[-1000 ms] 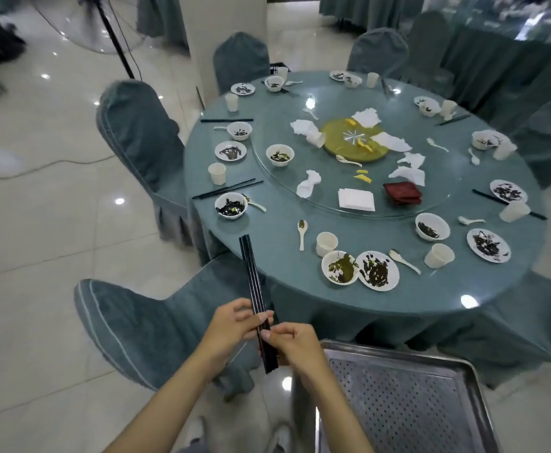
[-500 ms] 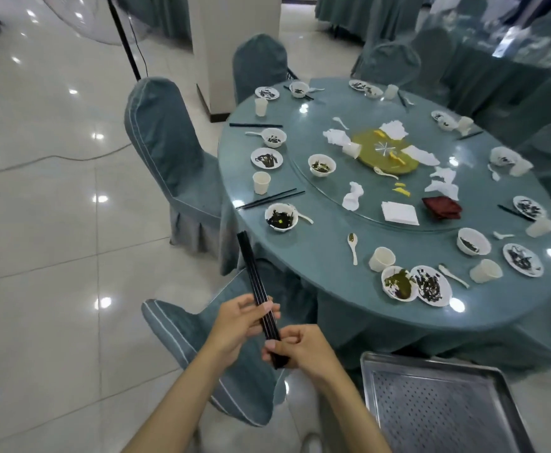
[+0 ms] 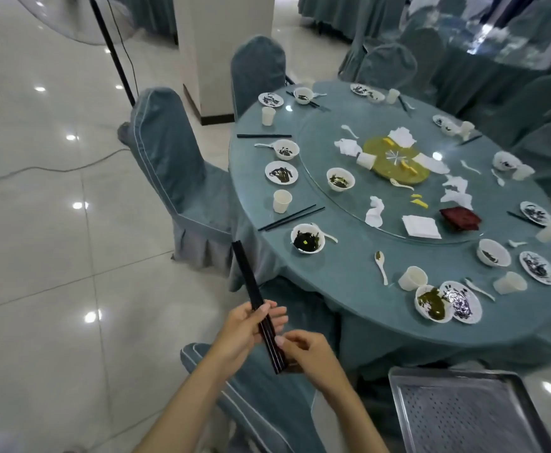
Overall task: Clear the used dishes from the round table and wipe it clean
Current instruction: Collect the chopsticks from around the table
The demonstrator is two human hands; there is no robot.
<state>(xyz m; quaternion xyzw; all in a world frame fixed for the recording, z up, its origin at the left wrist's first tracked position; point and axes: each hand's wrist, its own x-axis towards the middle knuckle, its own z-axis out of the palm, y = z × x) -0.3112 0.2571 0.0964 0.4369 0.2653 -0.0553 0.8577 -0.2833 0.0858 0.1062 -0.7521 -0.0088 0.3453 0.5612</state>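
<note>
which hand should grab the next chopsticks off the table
Right, probably. The right hand only pinches the bundle of chopsticks at its lower end and is nearer the table; the left hand wraps the bundle.

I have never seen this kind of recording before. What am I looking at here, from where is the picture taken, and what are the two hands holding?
There is no machine: a person wears a camera on the head, looking down at both bare hands. The left hand and right hand share a grip on a bundle of black chopsticks. Ahead is a round table with used bowls, plates, paper cups, spoons, napkins and more chopsticks, and a glass turntable in its middle. A perforated metal tray waits at the lower right.
</note>
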